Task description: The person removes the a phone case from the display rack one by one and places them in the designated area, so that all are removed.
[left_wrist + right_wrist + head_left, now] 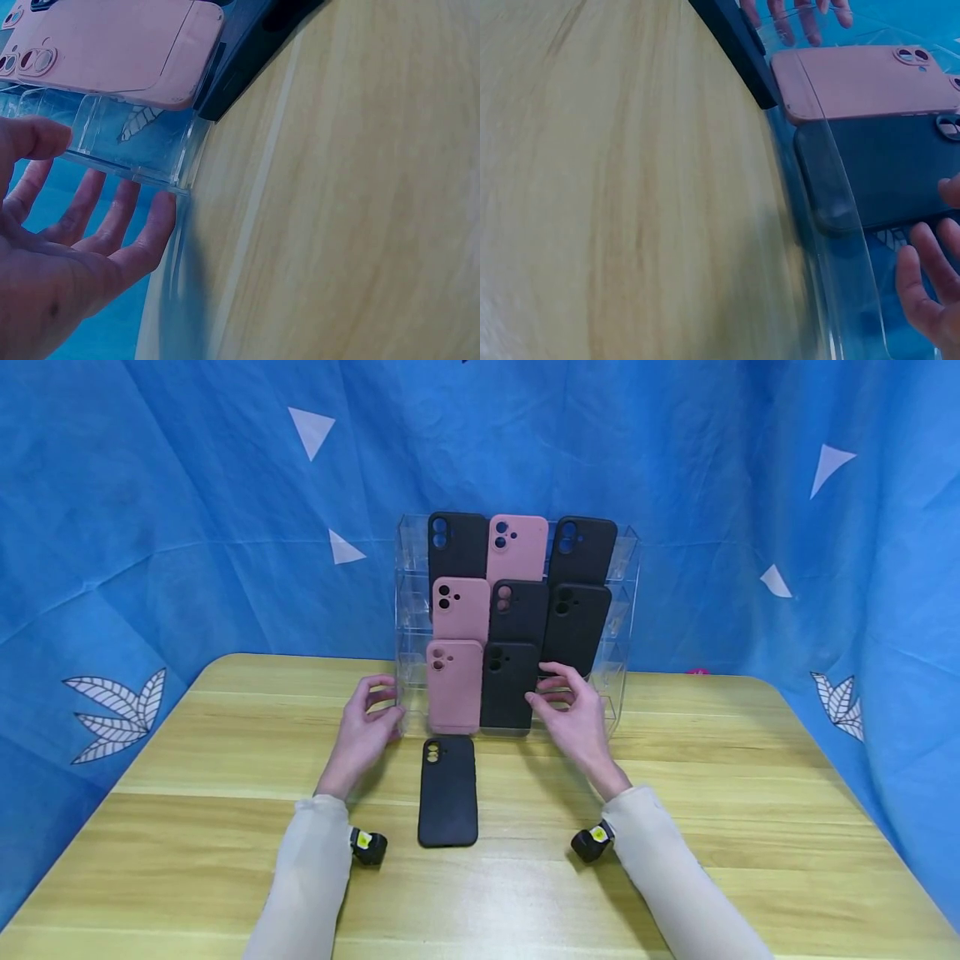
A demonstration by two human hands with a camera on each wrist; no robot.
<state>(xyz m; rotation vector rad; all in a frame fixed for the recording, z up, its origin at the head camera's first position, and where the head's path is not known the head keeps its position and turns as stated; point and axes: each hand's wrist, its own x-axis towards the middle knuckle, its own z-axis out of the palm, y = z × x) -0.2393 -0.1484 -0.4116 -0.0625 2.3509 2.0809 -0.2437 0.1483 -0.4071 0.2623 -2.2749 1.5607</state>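
My left hand is at the left side of a clear acrylic tiered rack. Its fingers are spread loosely, with fingertips on the side wall and the thumb by the front. In the rack's bottom tier stand a pink phone case and, right of it, a black phone case. Beside that black case's right edge is my right hand, thumb over the edge and fingers loosely bent; firm contact is unclear. Another black phone case lies on the table below the pink one.
The upper tiers hold more cases: a pink case between black ones on top, and a pink case beside black ones in the middle. The rack stands on a wooden table against a blue curtain.
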